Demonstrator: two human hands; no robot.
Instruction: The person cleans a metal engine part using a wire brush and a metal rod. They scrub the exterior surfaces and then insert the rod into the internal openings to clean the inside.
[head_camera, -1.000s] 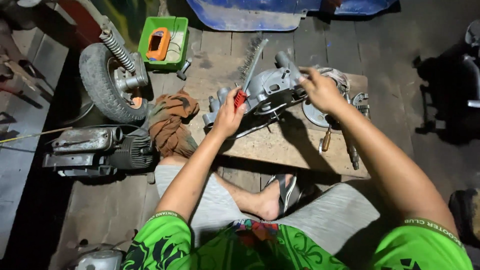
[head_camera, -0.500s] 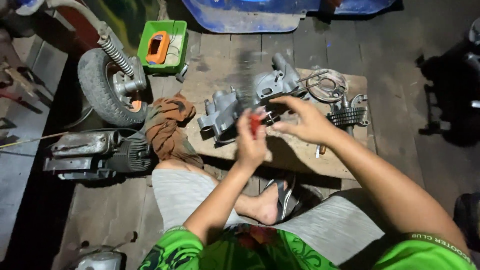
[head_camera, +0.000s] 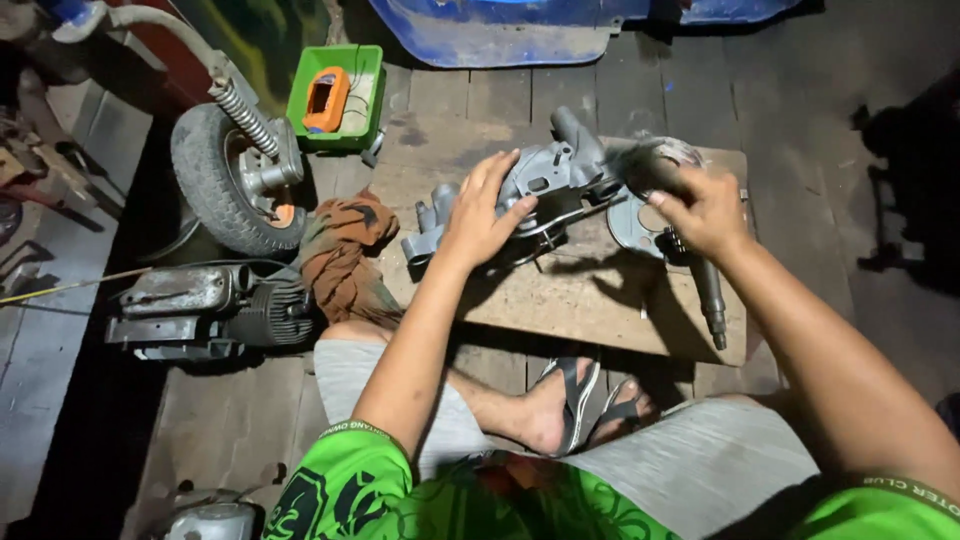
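The grey engine casing (head_camera: 545, 190), long axis rising toward upper right, is pressed under the flat left hand (head_camera: 480, 215); the right hand (head_camera: 705, 210) is clenched on its right end.

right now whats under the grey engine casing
The grey engine casing rests on a worn wooden board, which lies on dark floor planks. The left hand presses on top. The board directly beneath the casing is hidden.

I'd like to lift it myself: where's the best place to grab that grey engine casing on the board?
Probably the casing by its broad middle body, from the near side, where the left hand lies; the tubes sticking out at both ends look awkward.
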